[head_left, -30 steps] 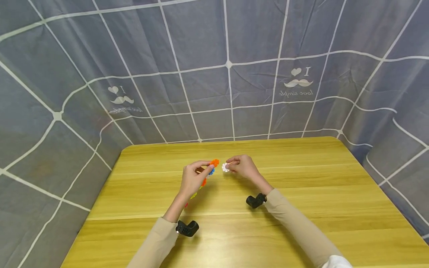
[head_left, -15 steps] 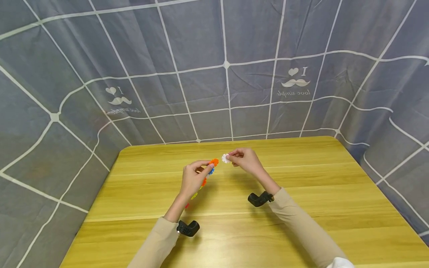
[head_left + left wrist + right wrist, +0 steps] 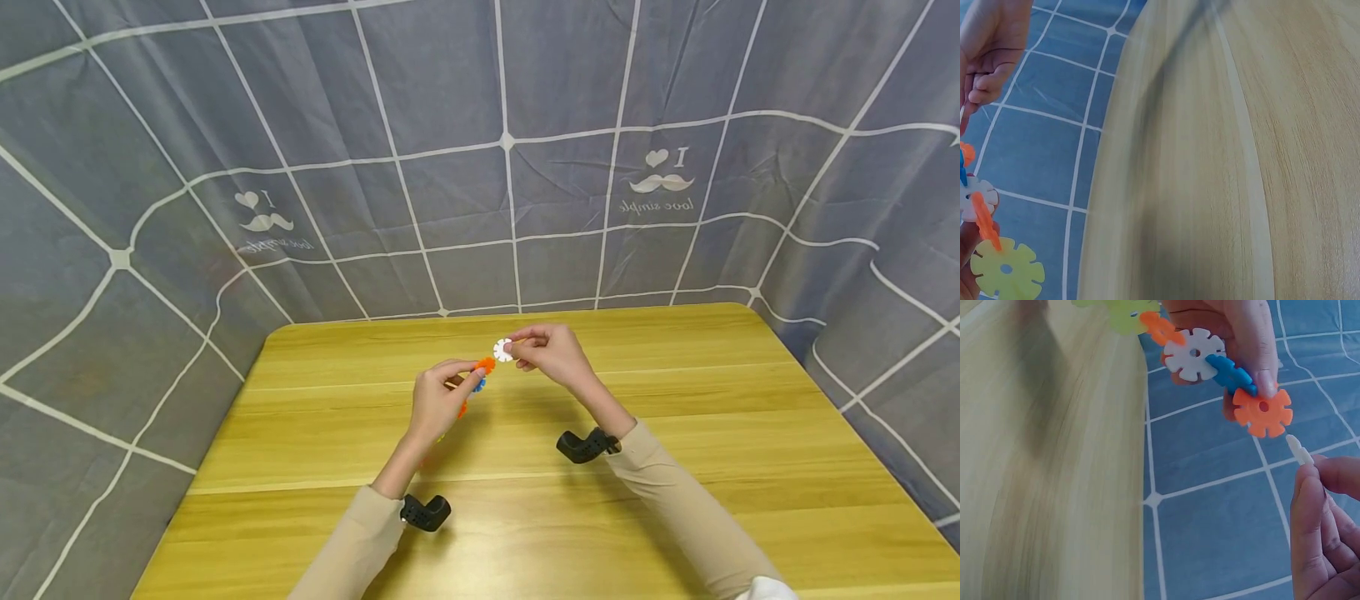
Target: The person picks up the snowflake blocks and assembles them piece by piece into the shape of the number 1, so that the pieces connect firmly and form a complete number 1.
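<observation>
My left hand [image 3: 435, 404] holds a chain of notched plastic snowflake discs up over the table. Its thumb pinches near the end orange disc [image 3: 1249, 414], and a blue disc [image 3: 1229, 373], a white one [image 3: 1177, 359] and another orange disc [image 3: 1159, 328] follow. A yellow disc [image 3: 1025, 272] hangs lower in the left wrist view. Between thumb and fingertips, my right hand [image 3: 557, 357] pinches a loose white snowflake disc [image 3: 500, 351]. The right wrist view shows that disc edge-on, just off the rim of the end orange disc. The left forearm hides the chain's tail in the head view.
Below both hands lies the wood-grain table [image 3: 675, 483]. A grey curtain [image 3: 465, 192] with white grid lines surrounds its back and sides. Black wrist cameras sit on the left wrist [image 3: 425, 513] and the right wrist [image 3: 585, 446].
My right hand has lifted and moved slightly toward the far side with the white disc. My left hand has shifted a little to the right, with the chain still held.
</observation>
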A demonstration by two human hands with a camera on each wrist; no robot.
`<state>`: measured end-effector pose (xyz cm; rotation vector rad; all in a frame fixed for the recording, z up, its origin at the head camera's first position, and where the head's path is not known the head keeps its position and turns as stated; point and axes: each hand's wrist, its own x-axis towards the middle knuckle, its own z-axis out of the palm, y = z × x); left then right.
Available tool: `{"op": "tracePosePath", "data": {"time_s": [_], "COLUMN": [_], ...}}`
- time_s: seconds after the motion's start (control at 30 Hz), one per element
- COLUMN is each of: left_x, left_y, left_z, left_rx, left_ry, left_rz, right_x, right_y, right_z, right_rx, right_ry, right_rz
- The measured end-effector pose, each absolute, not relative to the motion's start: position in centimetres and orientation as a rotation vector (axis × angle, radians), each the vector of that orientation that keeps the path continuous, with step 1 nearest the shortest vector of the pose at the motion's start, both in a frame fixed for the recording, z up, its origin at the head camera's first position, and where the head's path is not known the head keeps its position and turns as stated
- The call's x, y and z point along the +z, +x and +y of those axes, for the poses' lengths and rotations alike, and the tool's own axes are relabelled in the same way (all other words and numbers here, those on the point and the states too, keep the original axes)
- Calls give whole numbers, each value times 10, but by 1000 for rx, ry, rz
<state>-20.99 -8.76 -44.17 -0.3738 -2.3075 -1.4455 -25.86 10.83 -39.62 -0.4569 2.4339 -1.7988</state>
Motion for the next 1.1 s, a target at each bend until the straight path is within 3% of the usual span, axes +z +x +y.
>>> {"op": "tracePosePath", "data": {"time_s": [0.53,1.1], "left_x": [-442,-451], "left_y": [-212,-212], "left_z": [-80,-69], "left_rx": [-1424,-1067], "left_ry": [-447,-525], "left_rz": [-2273,-1962], "right_x": [-393,-387], "right_y": [-253,-244], "right_z": [106,100], "right_rx": [-1758,-1870], "right_ry": [-444,-391], "right_rz": [2497,2380]}}
